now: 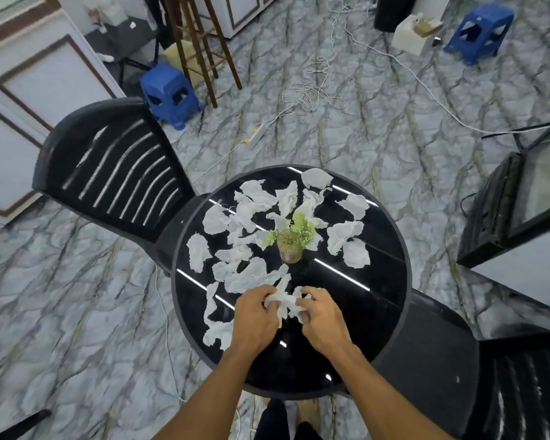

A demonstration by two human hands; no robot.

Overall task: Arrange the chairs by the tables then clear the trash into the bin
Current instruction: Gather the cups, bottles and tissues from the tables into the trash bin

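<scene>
A black slatted plastic chair (115, 173) is set at the left, its seat tucked against the rim of the round worktop (378, 300). The worktop is glossy black, with light strips reflected in it. Crumpled white tissue pieces (251, 204) are scattered over its left and far half; a long twisted strip lies near the left edge. At the centre a small pot (290, 254) is stood upright, holding a green leafy plant (294, 231); the pot's material cannot be told. At the near side a tissue wad (285, 303) is gripped between both hands: the left hand (256, 315) is curled closed on its left end, the right hand (323, 315) is closed on its right end. The near-right part of the worktop is bare. A second black chair (477, 369) is touching the right rim. Marbled floor (61, 312) is open at the left.
</scene>
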